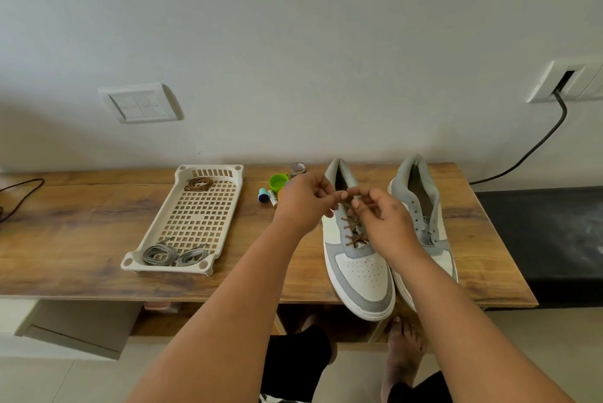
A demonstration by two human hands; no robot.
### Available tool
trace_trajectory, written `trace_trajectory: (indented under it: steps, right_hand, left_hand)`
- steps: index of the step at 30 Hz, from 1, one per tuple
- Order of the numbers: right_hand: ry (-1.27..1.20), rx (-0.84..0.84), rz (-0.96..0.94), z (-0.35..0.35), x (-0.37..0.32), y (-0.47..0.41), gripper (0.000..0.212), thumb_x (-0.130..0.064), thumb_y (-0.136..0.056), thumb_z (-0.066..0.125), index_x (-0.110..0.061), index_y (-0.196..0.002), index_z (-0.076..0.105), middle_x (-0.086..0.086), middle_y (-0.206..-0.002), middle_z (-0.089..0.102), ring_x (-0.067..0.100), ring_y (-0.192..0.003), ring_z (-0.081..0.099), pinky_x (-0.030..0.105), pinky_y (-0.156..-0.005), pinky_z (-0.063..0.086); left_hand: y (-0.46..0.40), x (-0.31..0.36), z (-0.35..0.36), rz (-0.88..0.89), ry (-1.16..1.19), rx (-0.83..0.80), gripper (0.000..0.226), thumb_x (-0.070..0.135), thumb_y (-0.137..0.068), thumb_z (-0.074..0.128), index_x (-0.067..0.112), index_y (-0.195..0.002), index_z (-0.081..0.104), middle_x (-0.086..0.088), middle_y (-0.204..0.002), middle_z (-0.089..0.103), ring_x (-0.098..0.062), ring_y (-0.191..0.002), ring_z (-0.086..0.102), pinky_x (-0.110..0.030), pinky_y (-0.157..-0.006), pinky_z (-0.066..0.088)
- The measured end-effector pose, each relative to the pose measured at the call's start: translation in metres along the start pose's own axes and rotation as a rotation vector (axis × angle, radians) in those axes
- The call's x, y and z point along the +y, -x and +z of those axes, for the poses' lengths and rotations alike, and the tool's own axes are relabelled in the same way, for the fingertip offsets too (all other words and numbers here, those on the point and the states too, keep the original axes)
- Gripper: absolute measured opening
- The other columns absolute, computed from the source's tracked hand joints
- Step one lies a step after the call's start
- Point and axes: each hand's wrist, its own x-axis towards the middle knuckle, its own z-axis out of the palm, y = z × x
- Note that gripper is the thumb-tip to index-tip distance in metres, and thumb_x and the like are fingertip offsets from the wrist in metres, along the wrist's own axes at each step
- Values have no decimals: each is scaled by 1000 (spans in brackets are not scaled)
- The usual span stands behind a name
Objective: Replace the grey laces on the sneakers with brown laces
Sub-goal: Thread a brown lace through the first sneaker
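Near the centre of the frame, the left hand [301, 203] and right hand [385, 216] met above the left sneaker [357, 259], fingers of each curled and pinching the ends of the brown lace [352, 228] threaded through its eyelets. The right sneaker [421, 207] stood just beside it on the table [81, 226]. Left of centre, a tray [195, 216] held two grey laces [173, 254] at its near end and a coiled brown lace [199, 183] at its far end.

A home room: plain wall with a switch plate [141, 103] at centre left; wooden desk [81, 226]; tiled floor [49, 380] below.
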Motion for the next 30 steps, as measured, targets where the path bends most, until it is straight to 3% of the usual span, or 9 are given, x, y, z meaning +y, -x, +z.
trace_trajectory:
  steps: [2, 6, 11, 14, 16, 19, 21, 25, 30]
  right_hand:
    - [-69, -45, 42, 3, -4, 1, 17, -21, -99, 56, -25, -111, 66, -2, -89, 69, -4, -68, 63, 15, -60, 54]
    - [-132, -75, 99, 8, -2, -4, 17, -35, -91, 67, -26, -104, 71, -2, -94, 74, 14, -90, 70, 35, -83, 58]
    - [55, 46, 27, -1, 5, -16, 9, -29, -88, 71, -25, -95, 75, -5, -86, 73, 12, -85, 67, 23, -75, 54]
    - [324, 125, -142, -2, 12, -23, 11, -22, -88, 72, -15, -96, 76, -3, -86, 69, 13, -81, 63, 11, -67, 40]
    - [438, 63, -232, 2, 16, -27, 9, -15, -87, 72, -11, -95, 76, 0, -89, 64, 16, -84, 59, 15, -69, 36]
    - [497, -33, -260, 9, 19, -29, 10, -11, -88, 69, -10, -95, 76, 2, -92, 59, 15, -85, 53, 20, -70, 35]
    - [510, -51, -229, 14, 20, -30, 11, -13, -90, 67, -10, -97, 75, 4, -95, 60, 17, -87, 54, 24, -74, 39]
    - [314, -132, 14, 14, 24, -36, 10, -18, -92, 66, -20, -98, 73, -6, -94, 67, 10, -85, 59, 15, -69, 41]
    - [39, -240, 177, 9, 28, -36, 9, -18, -93, 65, -21, -89, 72, -2, -87, 71, 12, -83, 65, 26, -76, 52]
  left_hand:
    - [-1, 0, 4, -43, 100, 10, 21, 19, -83, 79, 12, -75, 60, -5, -67, 72, -12, -57, 67, -36, -71, 60]
    - [-2, -2, 12, -130, 215, 30, 15, 8, -85, 73, 9, -78, 61, -10, -70, 70, -12, -58, 66, -32, -68, 57]
    - [-3, -4, 12, -252, 386, 17, 17, 18, -92, 70, 9, -83, 59, -6, -72, 71, -9, -54, 63, -22, -56, 47]
    - [-7, -15, 13, -224, 147, 95, 12, 17, -92, 69, 11, -84, 62, -2, -75, 71, -12, -63, 67, -35, -67, 58]
    - [-8, -18, 14, -195, -73, 94, 7, 18, -90, 69, 15, -87, 65, 1, -78, 68, -19, -77, 69, -39, -76, 59]
    - [-7, -16, 18, -191, -155, 11, 5, 19, -87, 71, 17, -84, 68, -3, -82, 69, -21, -85, 69, -40, -81, 58]
    - [-6, -16, 20, -195, -178, 1, 3, 17, -87, 71, 15, -84, 70, -5, -85, 72, -21, -86, 68, -39, -82, 57]
    - [-8, -20, 17, -250, -115, 17, 14, 9, -84, 72, 18, -74, 70, -4, -79, 71, -25, -85, 68, -41, -82, 58]
    - [-8, -24, 17, -313, -15, 21, 23, 4, -81, 74, 21, -66, 69, -10, -81, 73, -33, -82, 70, -47, -76, 60]
